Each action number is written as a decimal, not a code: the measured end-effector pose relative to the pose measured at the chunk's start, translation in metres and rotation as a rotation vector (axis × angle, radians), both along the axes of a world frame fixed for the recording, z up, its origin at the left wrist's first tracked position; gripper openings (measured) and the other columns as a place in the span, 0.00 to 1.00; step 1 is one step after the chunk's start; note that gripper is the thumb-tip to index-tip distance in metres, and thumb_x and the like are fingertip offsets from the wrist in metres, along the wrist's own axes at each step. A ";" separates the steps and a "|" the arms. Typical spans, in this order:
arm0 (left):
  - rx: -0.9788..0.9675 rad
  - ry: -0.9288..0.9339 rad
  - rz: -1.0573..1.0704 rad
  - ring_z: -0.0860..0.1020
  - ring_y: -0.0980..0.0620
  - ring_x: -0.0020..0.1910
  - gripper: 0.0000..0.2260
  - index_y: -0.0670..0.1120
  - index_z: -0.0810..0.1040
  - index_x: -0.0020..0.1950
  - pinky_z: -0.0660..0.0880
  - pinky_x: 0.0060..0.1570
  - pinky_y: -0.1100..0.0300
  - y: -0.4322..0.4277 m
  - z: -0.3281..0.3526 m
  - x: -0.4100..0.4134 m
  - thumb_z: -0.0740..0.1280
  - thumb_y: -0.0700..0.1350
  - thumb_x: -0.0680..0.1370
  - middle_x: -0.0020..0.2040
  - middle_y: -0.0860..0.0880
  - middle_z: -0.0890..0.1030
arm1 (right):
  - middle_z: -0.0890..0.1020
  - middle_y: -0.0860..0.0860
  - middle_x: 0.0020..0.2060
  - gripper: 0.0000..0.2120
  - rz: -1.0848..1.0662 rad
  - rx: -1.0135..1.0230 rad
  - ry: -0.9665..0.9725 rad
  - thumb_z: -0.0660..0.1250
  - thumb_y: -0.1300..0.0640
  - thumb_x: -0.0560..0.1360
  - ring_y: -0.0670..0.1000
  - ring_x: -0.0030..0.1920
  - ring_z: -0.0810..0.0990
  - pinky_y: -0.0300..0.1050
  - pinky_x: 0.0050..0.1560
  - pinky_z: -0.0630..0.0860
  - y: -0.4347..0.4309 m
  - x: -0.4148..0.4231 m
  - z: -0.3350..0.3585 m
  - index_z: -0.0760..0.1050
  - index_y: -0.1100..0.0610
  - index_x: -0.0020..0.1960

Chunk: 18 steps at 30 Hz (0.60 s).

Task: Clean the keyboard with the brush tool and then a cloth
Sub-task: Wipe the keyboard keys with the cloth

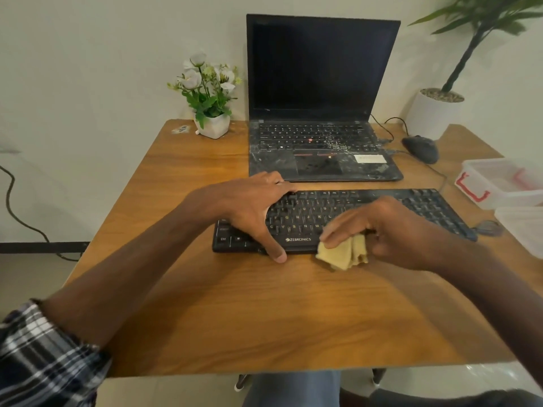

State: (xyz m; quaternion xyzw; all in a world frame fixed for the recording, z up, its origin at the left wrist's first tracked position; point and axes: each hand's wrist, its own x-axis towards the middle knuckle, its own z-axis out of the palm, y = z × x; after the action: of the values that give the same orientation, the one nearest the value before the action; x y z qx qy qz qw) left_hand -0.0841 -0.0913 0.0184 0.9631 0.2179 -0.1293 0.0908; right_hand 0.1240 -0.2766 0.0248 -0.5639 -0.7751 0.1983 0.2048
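I see a black keyboard with pale lettering on a warm brown wood-grain desk. The cloth is a dull mustard yellow. My left sleeve is plaid in navy, black and white. Behind sits a black laptop with a red dot among its keys, white flowers with green leaves in a white pot, and a clear box with red clasps.

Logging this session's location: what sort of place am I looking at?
Probably a home or small-office desk. A wooden table against a plain wall holds an open laptop, a separate black keyboard with a wired mouse, and a small pot of white flowers.
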 end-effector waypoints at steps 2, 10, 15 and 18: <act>0.000 0.054 0.013 0.62 0.51 0.73 0.66 0.52 0.49 0.84 0.68 0.73 0.48 -0.002 0.005 0.006 0.79 0.75 0.57 0.74 0.53 0.62 | 0.86 0.42 0.54 0.23 -0.014 -0.082 -0.042 0.74 0.75 0.67 0.36 0.57 0.82 0.37 0.53 0.82 -0.003 0.007 0.011 0.88 0.50 0.51; 0.042 0.248 0.038 0.60 0.43 0.75 0.67 0.50 0.49 0.84 0.67 0.75 0.42 -0.006 0.017 0.026 0.80 0.73 0.56 0.73 0.48 0.60 | 0.87 0.48 0.55 0.22 -0.026 0.090 -0.030 0.74 0.76 0.67 0.41 0.58 0.83 0.32 0.58 0.78 0.031 -0.027 -0.002 0.87 0.55 0.54; 0.020 0.248 0.058 0.57 0.43 0.77 0.68 0.52 0.46 0.84 0.65 0.75 0.42 -0.005 0.015 0.025 0.81 0.72 0.56 0.76 0.48 0.58 | 0.87 0.46 0.53 0.20 -0.086 0.048 0.019 0.78 0.75 0.65 0.39 0.59 0.82 0.34 0.60 0.78 0.014 0.007 -0.006 0.88 0.55 0.50; 0.003 0.250 0.063 0.56 0.43 0.78 0.69 0.52 0.45 0.84 0.64 0.76 0.41 -0.005 0.016 0.025 0.81 0.72 0.56 0.76 0.49 0.56 | 0.87 0.45 0.52 0.19 -0.102 -0.012 0.022 0.79 0.73 0.65 0.39 0.58 0.83 0.35 0.59 0.79 0.001 0.020 -0.001 0.88 0.54 0.49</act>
State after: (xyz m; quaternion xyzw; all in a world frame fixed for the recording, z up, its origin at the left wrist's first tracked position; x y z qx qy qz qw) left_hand -0.0589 -0.0967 0.0345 0.9323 0.2580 -0.2448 0.0655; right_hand 0.1438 -0.2759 0.0239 -0.6017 -0.7418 0.1983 0.2197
